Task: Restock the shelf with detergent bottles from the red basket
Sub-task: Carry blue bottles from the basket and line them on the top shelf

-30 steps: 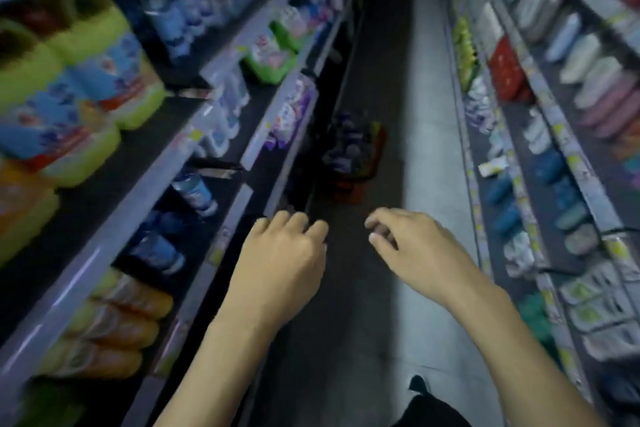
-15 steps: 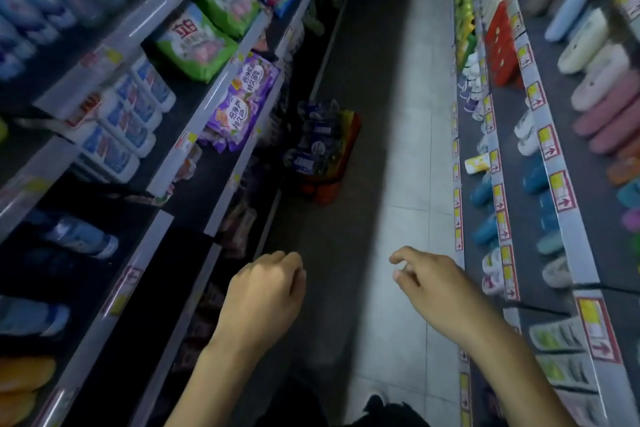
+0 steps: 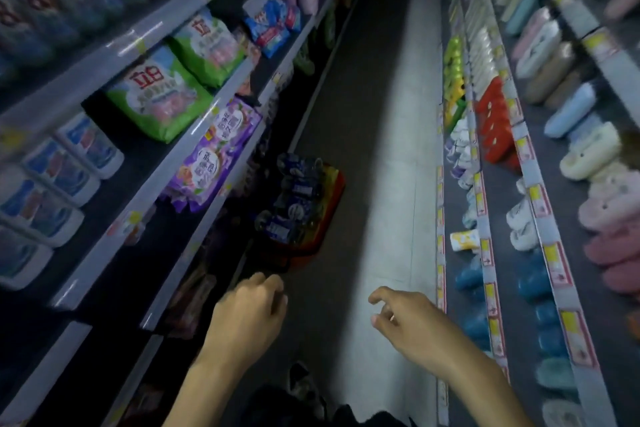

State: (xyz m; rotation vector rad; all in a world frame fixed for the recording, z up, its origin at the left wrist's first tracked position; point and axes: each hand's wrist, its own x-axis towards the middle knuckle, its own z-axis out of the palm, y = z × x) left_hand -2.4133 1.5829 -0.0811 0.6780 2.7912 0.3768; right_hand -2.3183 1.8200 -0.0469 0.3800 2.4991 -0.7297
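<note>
The red basket (image 3: 330,204) stands on the aisle floor by the left shelving, a short way ahead of me. Several dark blue detergent bottles (image 3: 294,208) lie stacked inside it. My left hand (image 3: 247,317) hovers low in front of me, just short of the basket, fingers curled loosely and holding nothing. My right hand (image 3: 407,321) is out to the right over the floor, fingers apart and empty. White and blue detergent bottles (image 3: 65,170) stand on a left shelf (image 3: 173,149).
Green bags (image 3: 162,97) and purple bags (image 3: 214,156) fill the left shelves. The right shelving (image 3: 485,218) holds slippers and small goods. A pale tiled floor strip (image 3: 391,166) runs between them. My shoe shows at the bottom.
I have walked forward along the aisle, so the basket is closer and larger. Both hands stay empty and have dropped lower in view.
</note>
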